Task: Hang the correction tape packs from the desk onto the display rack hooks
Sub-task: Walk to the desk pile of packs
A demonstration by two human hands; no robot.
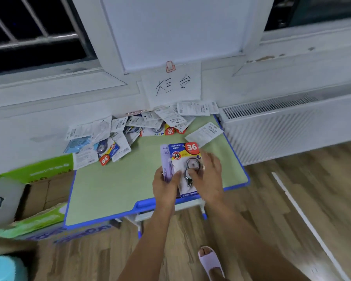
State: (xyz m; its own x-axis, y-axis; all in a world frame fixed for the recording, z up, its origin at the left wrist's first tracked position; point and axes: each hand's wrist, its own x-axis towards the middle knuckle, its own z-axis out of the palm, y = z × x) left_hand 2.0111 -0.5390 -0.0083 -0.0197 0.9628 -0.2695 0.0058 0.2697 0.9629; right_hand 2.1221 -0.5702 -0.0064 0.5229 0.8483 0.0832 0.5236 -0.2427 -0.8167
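Note:
Both my hands hold a small stack of correction tape packs above the green desk. My left hand grips the stack's lower left edge, thumb on the front. My right hand holds the right side, with its fingers over the top pack's blister. The top pack is blue with a red "36" badge; a purple pack sits behind it. A loose pile of more packs lies along the desk's far edge, many face down. One pack lies apart at the far right. No display rack is in view.
The desk has a blue rim and stands against a white wall under a window. An open green cardboard box sits to its left. A white radiator is on the right. A handwritten paper sign hangs above the desk.

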